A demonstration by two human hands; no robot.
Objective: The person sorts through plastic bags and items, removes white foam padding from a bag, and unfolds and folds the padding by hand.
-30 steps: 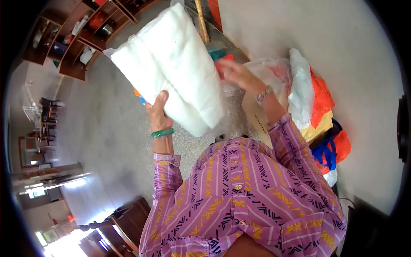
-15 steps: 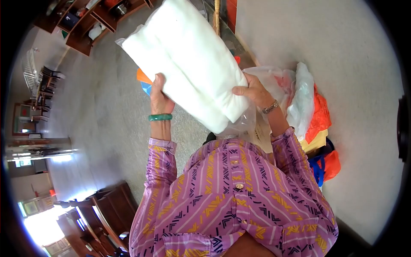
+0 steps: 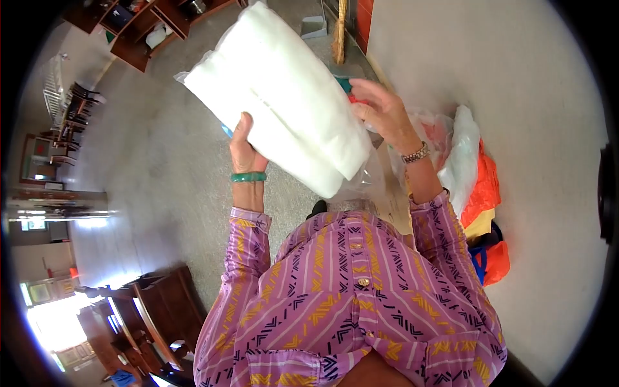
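Observation:
A folded white bundle (image 3: 284, 97) in clear plastic is held up in front of me, tilted. My left hand (image 3: 244, 145), with a green bangle at its wrist, grips the bundle's lower left edge, thumb on top and fingers underneath. On the right side, my right hand (image 3: 383, 116), wearing a metal watch, is beside the bundle's edge with its fingers apart and nothing held in them. Loose clear plastic (image 3: 367, 180) hangs from the bundle's lower right corner. Something red and teal shows partly behind my right fingers.
Plastic bags, among them a whitish one (image 3: 462, 155) and a red one (image 3: 483, 184), are piled against the wall at right. A broom (image 3: 340, 35) and a dustpan (image 3: 314, 27) are at the top. Wooden shelves (image 3: 132, 42) are upper left, wooden furniture (image 3: 164, 303) lower left.
My right hand took hold of the bundle's right edge, then let go and moved slightly up with its fingers spread. My left hand has kept its grip.

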